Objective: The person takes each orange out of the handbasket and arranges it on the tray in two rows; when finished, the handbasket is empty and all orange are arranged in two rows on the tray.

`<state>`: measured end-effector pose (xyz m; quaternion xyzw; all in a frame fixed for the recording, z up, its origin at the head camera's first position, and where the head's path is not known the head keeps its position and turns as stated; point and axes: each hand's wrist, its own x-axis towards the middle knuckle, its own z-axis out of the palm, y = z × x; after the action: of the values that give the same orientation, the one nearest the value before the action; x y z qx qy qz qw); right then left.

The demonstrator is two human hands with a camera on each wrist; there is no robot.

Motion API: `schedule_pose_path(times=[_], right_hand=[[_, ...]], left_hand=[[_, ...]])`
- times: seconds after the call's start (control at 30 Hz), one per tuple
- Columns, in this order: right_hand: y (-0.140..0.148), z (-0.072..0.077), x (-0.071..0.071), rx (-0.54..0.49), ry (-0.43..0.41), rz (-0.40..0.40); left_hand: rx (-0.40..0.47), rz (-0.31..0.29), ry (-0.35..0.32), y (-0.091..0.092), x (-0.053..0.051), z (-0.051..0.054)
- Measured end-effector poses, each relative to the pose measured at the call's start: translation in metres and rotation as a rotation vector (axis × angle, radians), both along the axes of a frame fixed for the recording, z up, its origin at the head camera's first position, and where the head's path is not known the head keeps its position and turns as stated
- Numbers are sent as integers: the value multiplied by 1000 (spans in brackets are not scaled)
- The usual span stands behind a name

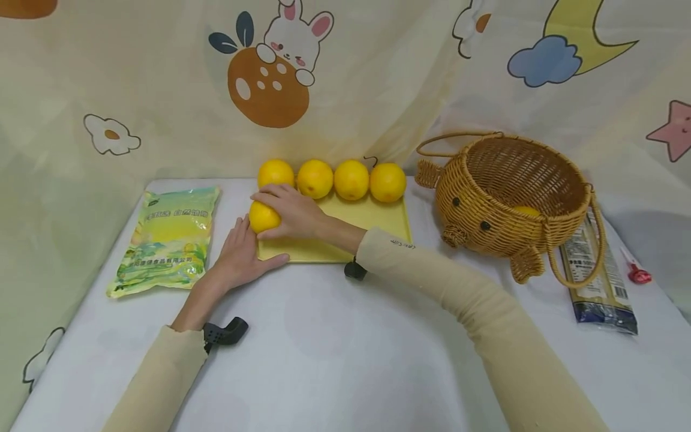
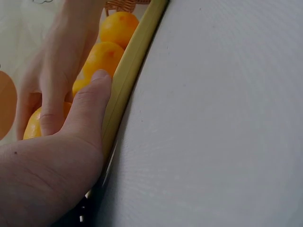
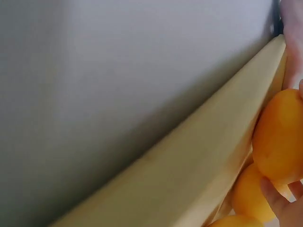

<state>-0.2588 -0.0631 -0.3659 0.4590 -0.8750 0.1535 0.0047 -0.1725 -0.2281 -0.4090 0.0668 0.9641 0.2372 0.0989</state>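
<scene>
My right grip point(image 1: 291, 214) is curled round a yellow-orange fruit point(image 1: 264, 217), fingers over its upper side and thumb against its near side. I have this fruit at the left end of a shallow yellow tray point(image 1: 388, 219), just in front of the leftmost of four others; whether it rests on the tray or is raised slightly, I cannot tell. Those four, a back row point(image 1: 351, 179), stand side by side along the tray's far edge.

My left grip point(image 1: 240, 258) holds nothing: its fingers are extended at the tray's left end, right beside the fruit, with the thumb reaching out along the near rim. From my left wrist I see that thumb lying by the rim, and my right fingers on the fruit beyond it.

Left of the tray, on the white-covered counter point(image 1: 324, 348), lies a green and yellow bag point(image 1: 167, 240). Well to the right stands a wicker basket point(image 1: 480, 192) with an animal face, its mouth tilted toward me and a bit of yellow point(image 1: 526, 211) showing inside. A printed packet point(image 1: 599, 276) lies partly behind it, with a small red object point(image 1: 639, 275) near that. A patterned cloth point(image 1: 378, 78) hangs behind everything.
</scene>
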Motion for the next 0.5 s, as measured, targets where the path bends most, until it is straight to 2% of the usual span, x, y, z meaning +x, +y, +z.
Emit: schedule_pose_path(times=[0.33, 0.5], right_hand=[[0, 1, 0, 13, 7, -14], [5, 8, 7, -9, -5, -1]], left_hand=[[-10, 11, -30, 1, -1, 2], [-7, 10, -29, 1, 1, 2]])
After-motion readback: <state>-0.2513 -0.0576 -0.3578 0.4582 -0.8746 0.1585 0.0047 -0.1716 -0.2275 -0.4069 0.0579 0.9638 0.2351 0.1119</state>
